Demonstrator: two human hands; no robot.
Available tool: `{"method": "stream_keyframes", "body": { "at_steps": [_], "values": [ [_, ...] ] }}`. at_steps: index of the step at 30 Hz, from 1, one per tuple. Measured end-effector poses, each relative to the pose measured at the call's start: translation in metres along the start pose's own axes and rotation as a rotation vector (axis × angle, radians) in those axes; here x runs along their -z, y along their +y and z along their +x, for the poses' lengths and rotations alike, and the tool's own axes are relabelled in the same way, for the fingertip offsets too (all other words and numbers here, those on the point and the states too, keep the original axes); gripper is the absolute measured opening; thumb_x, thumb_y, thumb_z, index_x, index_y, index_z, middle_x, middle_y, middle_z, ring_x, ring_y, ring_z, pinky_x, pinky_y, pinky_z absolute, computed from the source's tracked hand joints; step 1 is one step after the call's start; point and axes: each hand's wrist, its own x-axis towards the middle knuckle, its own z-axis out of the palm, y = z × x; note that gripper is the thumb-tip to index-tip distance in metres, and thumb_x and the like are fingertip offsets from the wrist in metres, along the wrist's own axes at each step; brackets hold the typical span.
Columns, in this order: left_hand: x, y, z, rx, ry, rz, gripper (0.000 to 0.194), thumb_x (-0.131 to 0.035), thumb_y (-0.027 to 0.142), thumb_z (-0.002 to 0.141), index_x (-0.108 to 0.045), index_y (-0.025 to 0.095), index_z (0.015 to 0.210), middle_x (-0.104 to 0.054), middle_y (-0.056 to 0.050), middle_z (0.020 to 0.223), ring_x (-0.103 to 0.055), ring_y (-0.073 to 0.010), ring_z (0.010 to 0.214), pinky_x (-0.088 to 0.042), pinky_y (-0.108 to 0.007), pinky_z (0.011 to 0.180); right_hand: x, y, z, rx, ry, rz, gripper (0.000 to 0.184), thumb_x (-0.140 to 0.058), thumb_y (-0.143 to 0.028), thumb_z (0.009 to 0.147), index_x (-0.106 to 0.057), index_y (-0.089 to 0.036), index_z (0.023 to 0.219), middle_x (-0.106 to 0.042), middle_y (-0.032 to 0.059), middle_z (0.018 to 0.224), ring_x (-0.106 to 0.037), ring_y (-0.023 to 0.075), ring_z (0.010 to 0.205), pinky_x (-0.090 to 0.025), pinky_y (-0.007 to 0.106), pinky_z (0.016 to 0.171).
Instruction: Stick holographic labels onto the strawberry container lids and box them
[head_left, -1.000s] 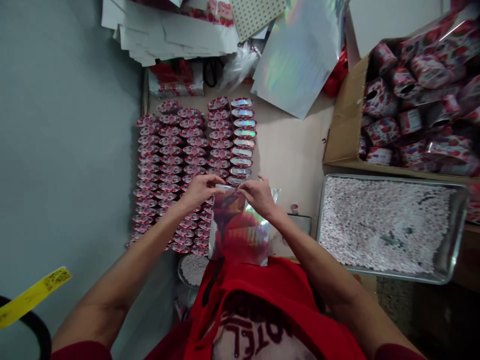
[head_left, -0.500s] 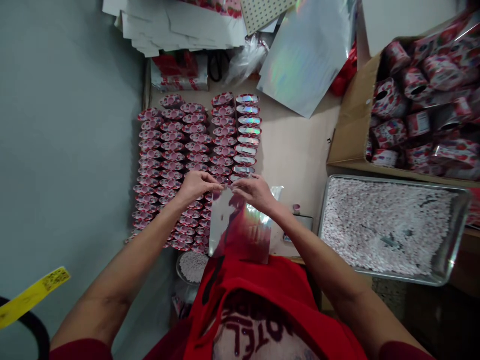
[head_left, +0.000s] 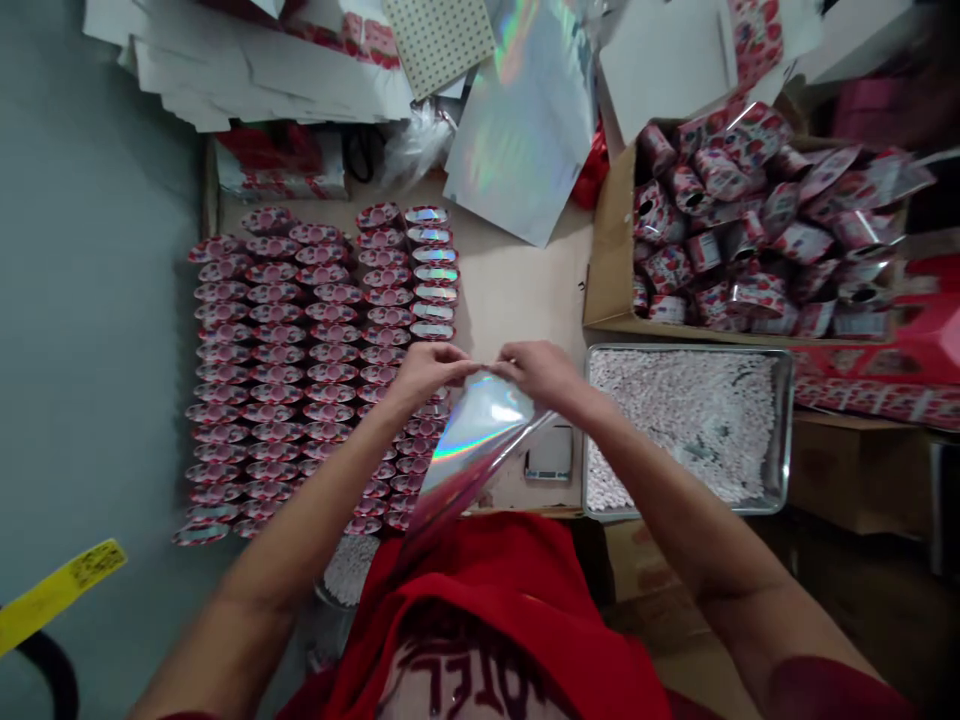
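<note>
- Head view, far left: a yellow strip with a printed code lies against a dark cable.
- Next, small pink-and-red packs stand close together in columns; the rightmost column shows silvery tops at its far end.
- Beyond them lies a stack of white sheets; nearer the person, a bowl holds small pale pieces, partly hidden.
- The left hand is closed, fingertips pinching the top edge of a shiny film.
- That film slants down between the forearms toward the red apron, catching rainbow glare.
- Farther back, a large silvery sheet lies on the tabletop.
- The right hand is closed too, gripping the film's top edge just beside the left.
- At right, a cardboard box holds many printed packs; just nearer, a metal tray carries small whitish pieces.
</note>
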Motion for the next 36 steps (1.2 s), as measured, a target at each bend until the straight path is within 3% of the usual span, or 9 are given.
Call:
{"method": "stream_keyframes", "body": {
  "at_steps": [4,9,14,18,22,29,32,36],
  "values": [
    [-0.056,-0.005,0.04,-0.015,-0.019,-0.139,0.049,-0.091,0.054,0.06,-0.069,0.014,0.075,-0.066,-0.002,0.068,-0.062,-0.0123,0.062,-0.057,-0.027,0.064,0.019,0.056,0.016,-0.061,0.028,-0.032,0.026,-0.069,-0.048,0.096,-0.081,-0.024,0.095,-0.077,0.006,0.086,-0.065,0.021,0.08,-0.036,0.03,0.069],
    [-0.068,-0.018,0.077,0.01,0.131,-0.117,0.026,-0.078,0.035,0.077,-0.061,0.016,0.073,-0.064,0.001,0.068,-0.062,-0.0116,0.063,-0.057,-0.025,0.063,-0.008,0.083,0.056,0.025,0.122,-0.046,0.024,-0.066,-0.042,0.099,-0.08,-0.023,0.103,-0.078,0.0087,0.095,-0.066,0.0238,0.089,-0.039,0.032,0.075],
    [-0.065,-0.033,0.1,0.042,0.303,-0.041,0.013,-0.068,0.023,0.082,-0.057,0.018,0.076,-0.06,0.003,0.067,-0.06,-0.0121,0.061,-0.053,-0.024,0.06,-0.045,0.077,0.063,0.114,0.329,-0.011,0.029,-0.064,-0.026,0.097,-0.075,-0.019,0.123,-0.071,0.0149,0.125,-0.057,0.0322,0.117,-0.038,0.04,0.096],
    [-0.066,-0.031,0.099,0.082,0.266,-0.148,0.016,-0.067,0.023,0.084,-0.054,0.019,0.074,-0.059,0.004,0.066,-0.058,-0.0118,0.057,-0.051,-0.024,0.059,-0.065,0.06,0.06,0.118,0.389,0.053,0.038,-0.055,-0.024,0.101,-0.067,-0.015,0.136,-0.07,0.0167,0.125,-0.056,0.0309,0.116,-0.038,0.039,0.098],
    [-0.066,-0.02,0.09,0.12,0.277,-0.234,0.019,-0.07,0.021,0.082,-0.054,0.019,0.072,-0.06,0.003,0.064,-0.057,-0.011,0.056,-0.05,-0.024,0.06,-0.08,0.045,0.065,0.136,0.381,0.033,0.039,-0.043,-0.025,0.106,-0.067,-0.017,0.135,-0.07,0.0162,0.126,-0.057,0.0314,0.114,-0.038,0.041,0.098],
    [-0.07,-0.015,0.084,0.199,0.329,-0.382,0.019,-0.072,0.019,0.081,-0.054,0.018,0.074,-0.061,0.003,0.063,-0.059,-0.0108,0.056,-0.052,-0.024,0.061,-0.126,0.041,0.052,0.224,0.518,-0.01,0.054,-0.036,-0.012,0.101,-0.052,-0.008,0.152,-0.053,0.0194,0.156,-0.05,0.0313,0.134,-0.033,0.047,0.116],
    [-0.07,-0.016,0.08,0.217,0.326,-0.419,0.022,-0.075,0.021,0.081,-0.053,0.018,0.075,-0.062,0.002,0.065,-0.06,-0.0115,0.057,-0.051,-0.025,0.061,-0.138,0.042,0.04,0.254,0.593,0.042,0.055,-0.038,-0.009,0.098,-0.056,-0.013,0.15,-0.056,0.0155,0.154,-0.051,0.0294,0.134,-0.034,0.047,0.116],
    [-0.065,-0.019,0.075,0.221,0.32,-0.411,0.025,-0.077,0.024,0.08,-0.053,0.018,0.075,-0.059,0.004,0.064,-0.058,-0.0108,0.057,-0.048,-0.023,0.059,-0.131,0.043,0.031,0.234,0.638,0.099,0.038,-0.049,-0.018,0.101,-0.067,-0.02,0.135,-0.069,0.0118,0.135,-0.056,0.0277,0.122,-0.036,0.044,0.108]
  ]
}}
